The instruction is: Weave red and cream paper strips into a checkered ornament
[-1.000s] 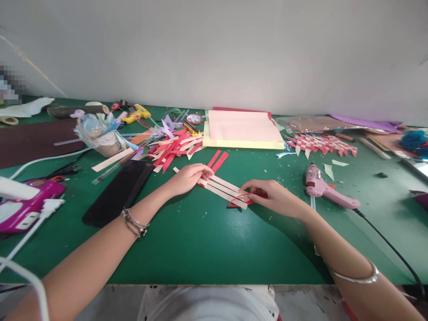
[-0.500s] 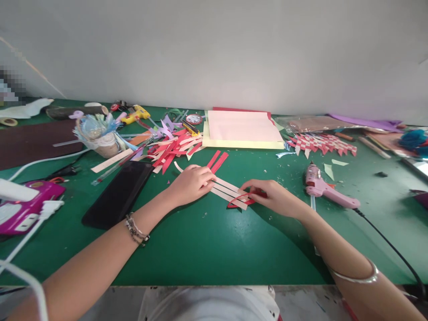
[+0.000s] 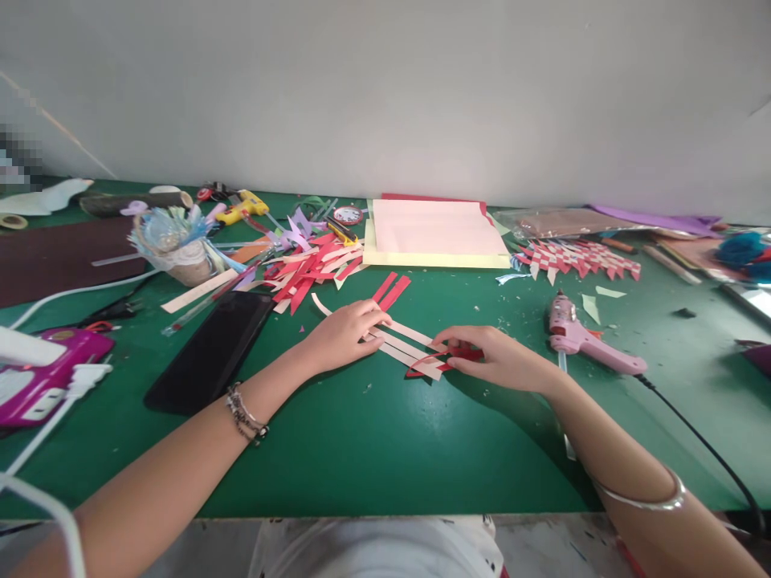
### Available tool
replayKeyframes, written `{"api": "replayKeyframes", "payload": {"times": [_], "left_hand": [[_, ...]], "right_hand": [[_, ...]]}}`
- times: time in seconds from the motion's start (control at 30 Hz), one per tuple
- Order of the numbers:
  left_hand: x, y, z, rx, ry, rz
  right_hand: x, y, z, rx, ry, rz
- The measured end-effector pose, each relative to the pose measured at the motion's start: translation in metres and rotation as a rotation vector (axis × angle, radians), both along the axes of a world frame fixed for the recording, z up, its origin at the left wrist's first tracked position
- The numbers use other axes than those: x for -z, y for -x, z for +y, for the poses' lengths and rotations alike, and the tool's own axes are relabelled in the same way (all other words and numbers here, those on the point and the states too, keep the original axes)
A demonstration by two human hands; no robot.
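Pale strips looked better braced: the left hand, its grip unclear, had slid farther over them; the right hand pinched a red strip between its fingers.

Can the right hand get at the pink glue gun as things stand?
Probably yes: the pink glue gun lies just beyond the right hand on its outer side, with nothing standing between them. The fingers are busy at a red strip, so they'd likely have to leave it.
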State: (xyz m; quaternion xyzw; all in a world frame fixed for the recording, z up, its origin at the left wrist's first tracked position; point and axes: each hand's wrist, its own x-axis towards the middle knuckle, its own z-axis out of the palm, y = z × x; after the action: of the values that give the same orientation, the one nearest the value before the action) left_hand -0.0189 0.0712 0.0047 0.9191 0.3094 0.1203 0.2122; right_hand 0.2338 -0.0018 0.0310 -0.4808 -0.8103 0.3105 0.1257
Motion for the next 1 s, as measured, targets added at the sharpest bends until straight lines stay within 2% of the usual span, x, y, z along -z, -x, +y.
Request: {"api": "replayKeyframes", "payload": {"times": [0.07, 0.23, 0.3, 0.43, 0.73, 1.0], "left_hand": [[0.0001, 0.0005, 0.001, -0.008, 0.018, -0.025], [-0.0018, 0.0005, 0.0035, -0.04, -0.154, 0.015], [-0.0035, 0.0016, 0.0043, -0.065, -0.169, 0.028], [-0.0073, 0.0045, 0.0053, -0.088, -0.14, 0.055], [-0.0032, 0.0009, 0.0019, 0.023, -0.137, 0.026], [-0.0008, -0.0033, 0.0019, 0.014, -0.007, 0.017]], "right_hand": [[0.0007, -0.0001, 0.0001, -0.003, 0.001, 0.0], [0.0012, 0.0003, 0.0, -0.009, 0.01, -0.004], [0.0007, -0.0004, -0.0001, -0.02, 0.02, 0.002], [0.0003, -0.0041, -0.0008, -0.075, 0.063, 0.036], [0.0029, -0.0082, -0.0005, -0.112, 0.069, 0.037], [0.002, -0.0074, -0.0005, -0.106, 0.095, 0.045]]}}
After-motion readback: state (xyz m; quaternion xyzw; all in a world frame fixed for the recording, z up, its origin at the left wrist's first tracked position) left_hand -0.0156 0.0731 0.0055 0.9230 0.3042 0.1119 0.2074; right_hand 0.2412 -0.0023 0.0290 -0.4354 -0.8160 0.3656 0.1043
